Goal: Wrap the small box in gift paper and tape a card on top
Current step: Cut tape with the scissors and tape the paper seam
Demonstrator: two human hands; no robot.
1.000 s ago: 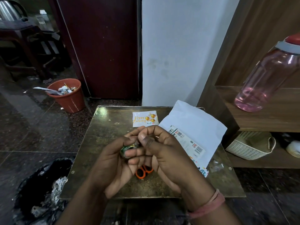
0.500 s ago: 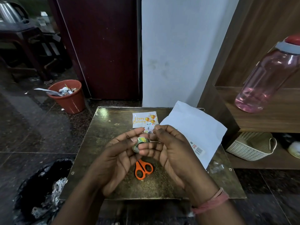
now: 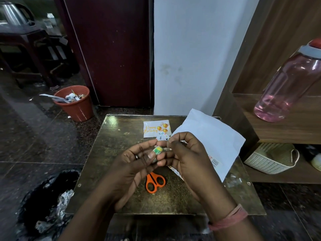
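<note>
Both hands meet above the table [image 3: 111, 171]: the left hand [image 3: 132, 169] grips a small tape roll [image 3: 157, 151] between thumb and fingers, the right hand [image 3: 184, 155] pinches at its edge. The card [image 3: 152, 128] lies at the far side beside the white paper [image 3: 213, 138]; the scissors [image 3: 155, 182] lie under the hands. The box cannot be made out

A home: beyond the hands a door [image 3: 114, 49], bin [image 3: 76, 106]; right, a shelf [image 3: 286, 133] with bottle [image 3: 288, 84], basket [image 3: 271, 159]
</note>
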